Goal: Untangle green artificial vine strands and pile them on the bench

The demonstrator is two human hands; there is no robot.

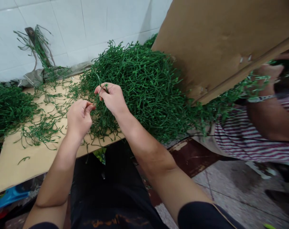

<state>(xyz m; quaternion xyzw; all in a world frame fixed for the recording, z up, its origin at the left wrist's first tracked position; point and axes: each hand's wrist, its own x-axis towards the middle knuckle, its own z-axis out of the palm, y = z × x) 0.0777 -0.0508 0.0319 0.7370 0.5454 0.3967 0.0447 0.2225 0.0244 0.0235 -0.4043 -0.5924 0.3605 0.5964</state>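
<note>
My right hand [113,97] pinches a thin green plant stem [106,86] that looks like plastic, at the left edge of a big heap of such stems [144,86]. Just below and to the left, my left hand [79,117] is closed, thumb and finger pressed together. Whatever sits between those fingertips is too small to make out. Both hands are above a tan board [46,162]. Loose stems [41,132] lie scattered on it to the left of my left hand.
Another pile of green stems [11,109] is at the far left. A stem bundle [39,47] hangs on a post near the tiled wall [70,28]. A large brown board [220,47] leans at the right. Beyond it are a co-worker's hand [268,74] and striped clothing [251,133].
</note>
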